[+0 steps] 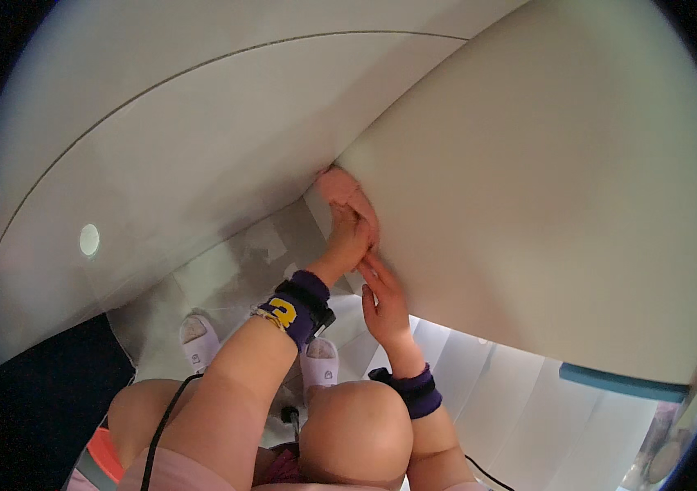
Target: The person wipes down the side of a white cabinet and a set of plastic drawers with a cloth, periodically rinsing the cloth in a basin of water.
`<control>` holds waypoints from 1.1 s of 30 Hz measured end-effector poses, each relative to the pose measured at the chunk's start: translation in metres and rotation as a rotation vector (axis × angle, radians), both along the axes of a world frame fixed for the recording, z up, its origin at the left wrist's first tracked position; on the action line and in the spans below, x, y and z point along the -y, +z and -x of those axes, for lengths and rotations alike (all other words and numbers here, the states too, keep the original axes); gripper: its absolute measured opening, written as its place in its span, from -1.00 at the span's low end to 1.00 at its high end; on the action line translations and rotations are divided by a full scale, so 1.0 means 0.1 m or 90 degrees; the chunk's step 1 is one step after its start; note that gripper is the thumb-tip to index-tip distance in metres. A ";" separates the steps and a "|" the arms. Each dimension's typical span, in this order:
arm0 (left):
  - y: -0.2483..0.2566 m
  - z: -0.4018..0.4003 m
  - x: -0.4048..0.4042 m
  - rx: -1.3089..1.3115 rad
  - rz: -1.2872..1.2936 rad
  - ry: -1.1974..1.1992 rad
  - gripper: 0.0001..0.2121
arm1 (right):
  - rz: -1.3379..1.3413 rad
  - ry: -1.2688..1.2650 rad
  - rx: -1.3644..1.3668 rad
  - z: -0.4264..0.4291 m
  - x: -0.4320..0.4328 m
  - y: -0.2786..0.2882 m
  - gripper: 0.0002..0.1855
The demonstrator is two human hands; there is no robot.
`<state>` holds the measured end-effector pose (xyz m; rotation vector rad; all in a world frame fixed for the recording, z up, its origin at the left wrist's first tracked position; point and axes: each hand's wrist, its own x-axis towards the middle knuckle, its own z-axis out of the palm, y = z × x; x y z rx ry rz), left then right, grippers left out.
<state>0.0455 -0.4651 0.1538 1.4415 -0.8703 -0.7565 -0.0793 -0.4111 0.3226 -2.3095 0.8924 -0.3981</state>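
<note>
A pink cloth [343, 187] is pressed into the lower corner where a pale tiled wall [213, 141] meets a smooth beige panel [526, 202]. My left hand [347, 236] is on the cloth, its fingers partly hidden by it; the cloth's edge runs down along the beige panel. Just below, my right hand [387, 304] rests its fingertips by the left hand and the cloth's lower end, fingers nearly straight, with nothing held in it. Both wrists wear dark purple bands.
Grey floor tiles [219, 282] lie below, with my feet in pale slippers [200, 344]. A dark panel [66, 362] and an orange-rimmed container [104, 451] are at lower left. A blue-green strip [624, 382] edges the beige panel at lower right. Black cables run beside both arms.
</note>
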 end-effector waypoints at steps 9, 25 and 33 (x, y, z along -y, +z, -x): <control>-0.89 0.09 0.16 -0.120 -0.085 0.008 -0.52 | -0.418 0.001 -0.087 0.41 -0.08 -0.91 -0.67; -1.09 -0.01 -0.24 -0.555 -0.242 -0.059 -0.50 | -0.509 -0.089 -0.045 0.78 -0.13 -1.12 -0.65; -0.86 1.44 -0.66 -0.764 -0.204 -0.042 -0.52 | -0.520 -0.328 -0.246 1.19 -0.20 -1.66 -0.79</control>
